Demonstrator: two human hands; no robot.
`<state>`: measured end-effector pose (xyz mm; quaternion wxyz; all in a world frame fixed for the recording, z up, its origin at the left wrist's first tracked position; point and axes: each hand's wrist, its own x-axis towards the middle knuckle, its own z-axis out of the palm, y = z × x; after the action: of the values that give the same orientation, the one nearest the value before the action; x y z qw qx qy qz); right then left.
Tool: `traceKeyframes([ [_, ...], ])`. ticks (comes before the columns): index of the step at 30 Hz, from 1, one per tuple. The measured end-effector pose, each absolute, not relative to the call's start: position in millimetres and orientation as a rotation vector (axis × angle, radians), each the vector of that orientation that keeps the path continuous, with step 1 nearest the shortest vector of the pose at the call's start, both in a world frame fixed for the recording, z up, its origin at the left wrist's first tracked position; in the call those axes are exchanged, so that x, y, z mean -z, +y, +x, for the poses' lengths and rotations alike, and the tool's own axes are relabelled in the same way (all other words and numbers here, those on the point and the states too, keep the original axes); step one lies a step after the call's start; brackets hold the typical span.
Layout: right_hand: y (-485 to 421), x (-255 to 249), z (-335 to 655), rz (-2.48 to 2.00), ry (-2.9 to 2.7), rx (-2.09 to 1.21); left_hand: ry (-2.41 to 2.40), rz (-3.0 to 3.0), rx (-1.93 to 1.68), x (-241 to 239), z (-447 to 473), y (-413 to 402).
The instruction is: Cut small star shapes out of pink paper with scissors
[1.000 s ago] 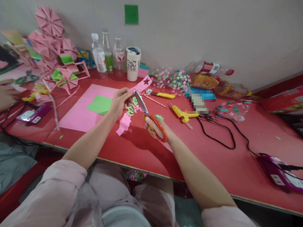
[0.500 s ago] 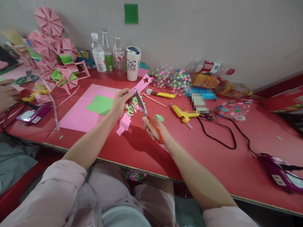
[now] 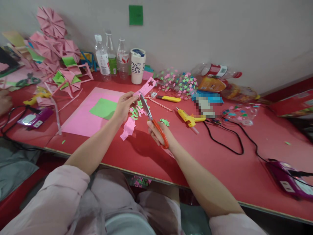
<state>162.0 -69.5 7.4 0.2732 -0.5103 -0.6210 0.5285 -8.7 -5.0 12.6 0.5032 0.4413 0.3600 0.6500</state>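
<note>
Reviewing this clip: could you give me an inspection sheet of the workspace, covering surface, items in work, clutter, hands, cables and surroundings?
Surface: red table, with a chipped front edge.
Items in work: pink paper strip with a star-shaped hole; scissors, tips at the strip.
Clutter: pink sheet under a green sheet; green and pink scraps; yellow cutter; yellow glue gun; white cup.
Hands: left hand holds the strip; right hand grips the scissors.
Cables: black cables at right and left, each near a purple socket box.
Surroundings: grey wall bearing a green square; another person's hand at the left edge.
</note>
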Motion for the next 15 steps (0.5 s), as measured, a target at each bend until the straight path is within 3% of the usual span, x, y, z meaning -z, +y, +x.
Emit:
traceKeyframes([
  [15,-65.8,-7.7,163.5,-1.409,-1.66,-1.436,0.922,1.065,-1.615,-9.1,-15.9,-0.5],
])
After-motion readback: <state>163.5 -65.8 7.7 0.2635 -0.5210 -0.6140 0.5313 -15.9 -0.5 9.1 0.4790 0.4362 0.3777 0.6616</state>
